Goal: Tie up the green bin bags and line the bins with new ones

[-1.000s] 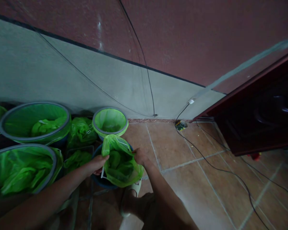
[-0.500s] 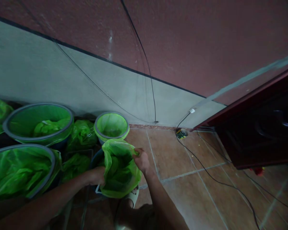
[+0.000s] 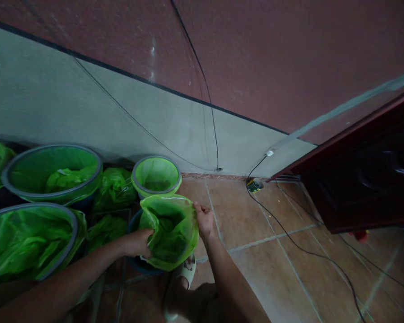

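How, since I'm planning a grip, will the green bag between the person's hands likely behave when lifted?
The green bag is probably floppy: it creases beside the left hand. It is likely light, as its material looks thin and translucent. It may sag if the right hand releases its edge.

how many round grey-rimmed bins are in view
3 round, grey-rimmed, green-lined bins: the large back bin at left, near the pale wall; the large front bin, cut by the picture's left edge; the small bin nearer the middle. More may be hidden.
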### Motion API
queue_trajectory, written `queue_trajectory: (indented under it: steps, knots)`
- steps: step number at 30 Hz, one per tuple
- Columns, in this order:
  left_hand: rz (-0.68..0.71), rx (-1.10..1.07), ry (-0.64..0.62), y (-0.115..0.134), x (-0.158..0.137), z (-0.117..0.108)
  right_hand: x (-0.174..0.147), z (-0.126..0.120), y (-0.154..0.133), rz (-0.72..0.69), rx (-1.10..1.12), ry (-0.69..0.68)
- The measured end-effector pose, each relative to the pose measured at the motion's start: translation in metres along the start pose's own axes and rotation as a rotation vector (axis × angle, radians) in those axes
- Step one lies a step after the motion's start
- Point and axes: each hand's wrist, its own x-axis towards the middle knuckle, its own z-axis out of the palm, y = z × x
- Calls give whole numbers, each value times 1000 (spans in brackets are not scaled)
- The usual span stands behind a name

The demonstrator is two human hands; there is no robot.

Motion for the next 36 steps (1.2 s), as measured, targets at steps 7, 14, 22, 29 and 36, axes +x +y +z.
queue_trajectory:
  steps: [7,14,22,29,36]
  knots:
    - [-65,0,83,3,6,0,6,-6,7,-158,-320,70]
    - [31,-114,303,17,16,-12,8,-4,10,-116,-481,65]
    - [-89,-612,230,58,11,8,-6,8,8,112,-306,-204]
    - [-150,-922,251,67,27,22,-27,28,1,164,-73,-356]
    - [-81,-944,252,61,34,22,-32,28,-6,327,52,-465]
